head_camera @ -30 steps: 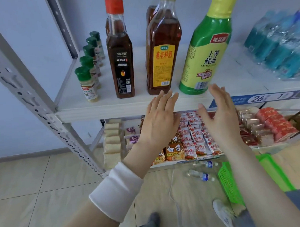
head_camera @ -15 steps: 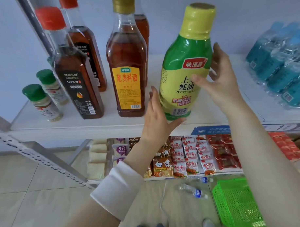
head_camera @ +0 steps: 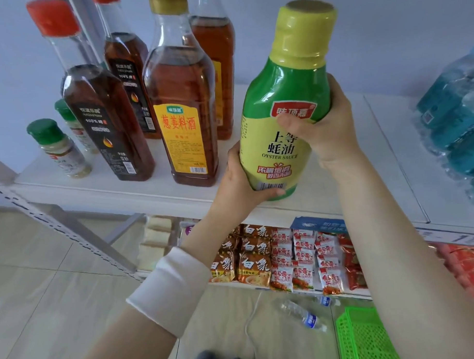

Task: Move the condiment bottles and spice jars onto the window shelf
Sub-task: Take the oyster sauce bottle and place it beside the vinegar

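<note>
At the front edge of the white shelf [head_camera: 102,189], the oyster sauce bottle [head_camera: 284,102] is clamped in a two-handed grip, left hand [head_camera: 238,184] cupping its base and right hand [head_camera: 333,127] wrapping its shoulder, probably to steady a tall, heavy load.

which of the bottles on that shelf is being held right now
The green oyster sauce bottle with the yellow cap. Both hands grip it: left hand at its base, right hand around its middle. The brown-liquid bottles beside it stand untouched.
</note>
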